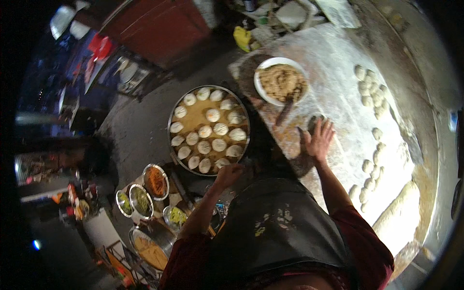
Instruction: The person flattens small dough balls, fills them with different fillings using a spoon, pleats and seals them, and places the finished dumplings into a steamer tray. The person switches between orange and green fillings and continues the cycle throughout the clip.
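Note:
My left hand (229, 174) is at the near rim of a round metal pan (188, 119), by a pleated bun (222, 163); whether its fingers hold that bun I cannot tell. Several white pleated buns (213, 115) stand apart on the pan's brownish base. My right hand (320, 139) is over the floured worktop (326, 65), fingers spread, palm down, with nothing seen in it. Beyond it sits a white bowl (258, 85) of crumbly tan filling (281, 81), a dark-handled utensil (284, 112) leaning out towards me.
Small dough pieces (377, 134) and a long dough roll (397, 204) lie on the worktop's right. Metal bowls of shredded orange (156, 182) and green food (141, 202) stand at lower left, near a large pot (148, 248). A yellow bag (242, 38) lies beyond the worktop.

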Demonstrator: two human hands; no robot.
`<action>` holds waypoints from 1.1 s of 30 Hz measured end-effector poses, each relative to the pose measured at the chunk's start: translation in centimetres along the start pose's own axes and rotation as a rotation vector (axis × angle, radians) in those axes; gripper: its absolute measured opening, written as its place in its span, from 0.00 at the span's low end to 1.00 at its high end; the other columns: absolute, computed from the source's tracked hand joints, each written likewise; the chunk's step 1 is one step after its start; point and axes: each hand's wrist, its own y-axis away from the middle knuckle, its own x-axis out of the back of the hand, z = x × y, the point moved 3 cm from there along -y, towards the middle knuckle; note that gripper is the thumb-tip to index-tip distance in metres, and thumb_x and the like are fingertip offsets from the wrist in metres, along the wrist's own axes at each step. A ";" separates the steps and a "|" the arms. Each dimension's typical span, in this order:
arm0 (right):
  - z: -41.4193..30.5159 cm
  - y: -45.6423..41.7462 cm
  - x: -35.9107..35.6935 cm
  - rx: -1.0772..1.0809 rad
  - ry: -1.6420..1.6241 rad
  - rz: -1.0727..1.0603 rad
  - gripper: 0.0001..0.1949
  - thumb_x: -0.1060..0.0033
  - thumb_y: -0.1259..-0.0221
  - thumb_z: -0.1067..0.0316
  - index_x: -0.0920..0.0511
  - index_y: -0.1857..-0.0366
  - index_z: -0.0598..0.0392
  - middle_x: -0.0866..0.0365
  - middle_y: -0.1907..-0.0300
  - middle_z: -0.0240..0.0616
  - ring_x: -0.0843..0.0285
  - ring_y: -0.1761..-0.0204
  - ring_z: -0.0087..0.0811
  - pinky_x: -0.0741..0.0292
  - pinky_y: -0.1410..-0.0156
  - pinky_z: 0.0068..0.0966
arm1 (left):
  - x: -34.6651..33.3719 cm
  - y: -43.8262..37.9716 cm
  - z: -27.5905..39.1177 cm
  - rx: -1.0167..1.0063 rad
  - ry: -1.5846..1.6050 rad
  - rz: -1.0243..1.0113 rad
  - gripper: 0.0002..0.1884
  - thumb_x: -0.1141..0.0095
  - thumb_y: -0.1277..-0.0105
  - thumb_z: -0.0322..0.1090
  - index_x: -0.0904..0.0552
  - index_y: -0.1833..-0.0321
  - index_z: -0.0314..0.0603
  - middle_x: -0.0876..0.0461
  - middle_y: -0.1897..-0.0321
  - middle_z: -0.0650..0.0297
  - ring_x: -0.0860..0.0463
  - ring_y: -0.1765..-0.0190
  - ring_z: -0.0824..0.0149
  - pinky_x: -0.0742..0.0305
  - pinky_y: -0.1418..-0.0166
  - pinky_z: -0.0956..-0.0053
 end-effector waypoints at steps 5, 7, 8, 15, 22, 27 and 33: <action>0.4 -1.5 -0.4 0.058 -0.004 0.016 0.37 0.56 0.31 0.42 0.48 0.26 0.54 0.58 0.24 0.57 0.66 0.23 0.60 0.64 0.23 0.55 | -3.8 -6.3 14.3 -0.337 0.129 -0.154 0.16 0.45 0.32 0.40 0.19 0.45 0.41 0.16 0.51 0.55 0.16 0.50 0.55 0.22 0.48 0.64; 1.5 -1.4 -0.9 0.089 -0.191 0.065 0.37 0.56 0.31 0.42 0.48 0.26 0.54 0.56 0.24 0.57 0.64 0.23 0.60 0.65 0.23 0.55 | -6.5 -9.2 18.7 -0.518 0.079 -0.070 0.14 0.45 0.33 0.39 0.18 0.50 0.40 0.16 0.55 0.55 0.16 0.54 0.53 0.23 0.52 0.63; 2.1 -1.3 -0.9 0.078 -0.373 0.086 0.34 0.59 0.29 0.44 0.46 0.26 0.55 0.56 0.24 0.56 0.64 0.23 0.58 0.64 0.22 0.53 | -7.5 -10.7 20.5 -0.504 0.045 -0.041 0.12 0.45 0.33 0.39 0.19 0.53 0.40 0.16 0.56 0.55 0.17 0.56 0.52 0.23 0.53 0.63; 3.5 0.1 -0.7 -0.085 -0.929 0.206 0.33 0.64 0.29 0.47 0.47 0.26 0.56 0.56 0.24 0.55 0.64 0.23 0.58 0.60 0.22 0.48 | -13.0 -14.6 24.5 -0.341 -0.214 0.016 0.10 0.49 0.34 0.36 0.18 0.59 0.39 0.16 0.61 0.55 0.19 0.56 0.48 0.24 0.50 0.59; 3.1 4.5 5.3 0.063 -0.707 0.269 0.37 0.51 0.37 0.55 0.50 0.25 0.56 0.63 0.23 0.56 0.72 0.21 0.57 0.68 0.22 0.52 | -11.5 -11.6 22.0 0.017 0.929 -0.333 0.13 0.46 0.34 0.26 0.19 0.47 0.38 0.17 0.58 0.66 0.19 0.59 0.72 0.24 0.58 0.76; 11.9 11.7 3.1 -0.224 -0.152 0.011 0.41 0.46 0.36 0.48 0.50 0.26 0.59 0.61 0.24 0.59 0.70 0.22 0.59 0.67 0.22 0.55 | -10.1 -12.8 17.5 -0.120 0.886 -0.112 0.17 0.46 0.33 0.26 0.22 0.41 0.41 0.17 0.55 0.62 0.17 0.57 0.69 0.19 0.64 0.74; 9.5 6.3 2.7 -0.114 -0.027 -0.037 0.41 0.50 0.35 0.42 0.46 0.30 0.67 0.55 0.26 0.64 0.64 0.24 0.63 0.65 0.23 0.56 | -9.9 -12.3 17.8 -0.146 0.903 -0.049 0.19 0.42 0.32 0.31 0.24 0.38 0.46 0.19 0.52 0.63 0.19 0.54 0.72 0.20 0.64 0.76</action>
